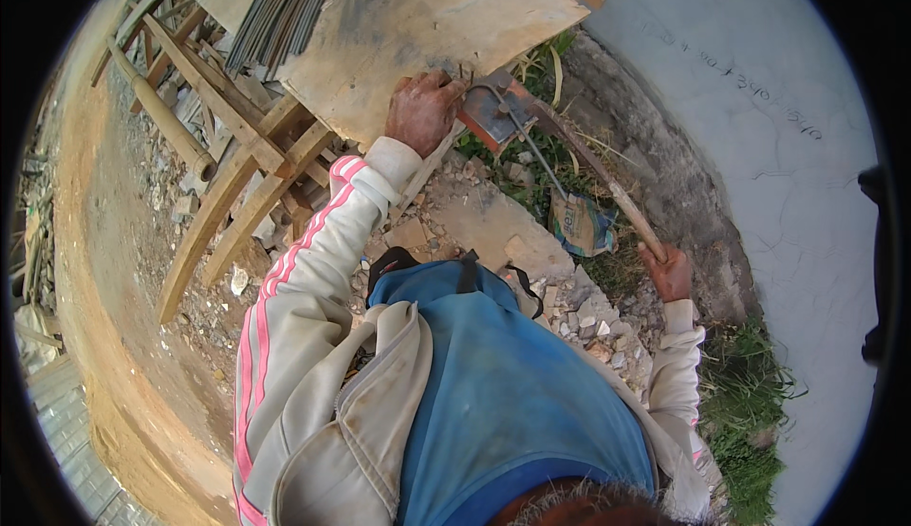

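Rusty bender lever in right hand's clamped grip; left hand clamped on rods.

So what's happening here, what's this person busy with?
A person is working at the edge of a plywood board set on a rough wooden frame. The left hand presses down by thin metal rods at the board's edge, next to a rusty metal tool. The right hand grips the end of the tool's long handle. More rods lie on the board.
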Demonstrator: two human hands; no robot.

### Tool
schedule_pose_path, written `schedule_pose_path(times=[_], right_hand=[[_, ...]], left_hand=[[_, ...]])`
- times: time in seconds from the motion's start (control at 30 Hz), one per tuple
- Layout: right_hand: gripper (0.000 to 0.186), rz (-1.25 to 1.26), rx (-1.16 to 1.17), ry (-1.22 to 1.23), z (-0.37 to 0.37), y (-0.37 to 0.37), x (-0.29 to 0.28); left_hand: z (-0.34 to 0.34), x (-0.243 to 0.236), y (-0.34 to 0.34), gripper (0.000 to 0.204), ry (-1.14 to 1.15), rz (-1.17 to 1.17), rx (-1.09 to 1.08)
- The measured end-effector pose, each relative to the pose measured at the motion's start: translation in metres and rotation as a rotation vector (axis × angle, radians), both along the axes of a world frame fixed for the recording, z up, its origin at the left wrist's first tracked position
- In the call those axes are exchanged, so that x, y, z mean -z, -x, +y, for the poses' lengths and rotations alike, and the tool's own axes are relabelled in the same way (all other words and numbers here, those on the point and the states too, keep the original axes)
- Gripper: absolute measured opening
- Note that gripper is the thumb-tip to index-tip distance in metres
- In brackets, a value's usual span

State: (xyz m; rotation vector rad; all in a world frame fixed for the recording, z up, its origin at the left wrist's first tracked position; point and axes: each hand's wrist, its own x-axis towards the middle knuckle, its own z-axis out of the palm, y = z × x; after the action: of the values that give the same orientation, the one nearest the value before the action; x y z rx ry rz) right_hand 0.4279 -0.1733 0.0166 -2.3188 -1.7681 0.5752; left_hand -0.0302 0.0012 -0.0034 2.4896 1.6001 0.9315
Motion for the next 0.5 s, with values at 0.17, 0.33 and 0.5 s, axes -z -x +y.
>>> schedule_pose_path(times=[0.17, 0.33, 0.5], right_hand=[[0.044, -0.090, -0.180, 0.067, 0.051, -0.036, 0.001], [0.032, -0.265, -0.342, -0.019, 0.113, -0.058, 0.004], [0.031, -0.460, -0.481, -0.138, 0.169, -0.067, -0.006]], left_hand=[[0.001, 0.001, 0.002, 0.018, -0.046, 0.029, 0.000], [0.002, 0.001, 0.003, 0.021, 0.012, 0.041, 0.006], [0.001, 0.000, 0.003, 0.020, -0.009, 0.018, 0.011]])
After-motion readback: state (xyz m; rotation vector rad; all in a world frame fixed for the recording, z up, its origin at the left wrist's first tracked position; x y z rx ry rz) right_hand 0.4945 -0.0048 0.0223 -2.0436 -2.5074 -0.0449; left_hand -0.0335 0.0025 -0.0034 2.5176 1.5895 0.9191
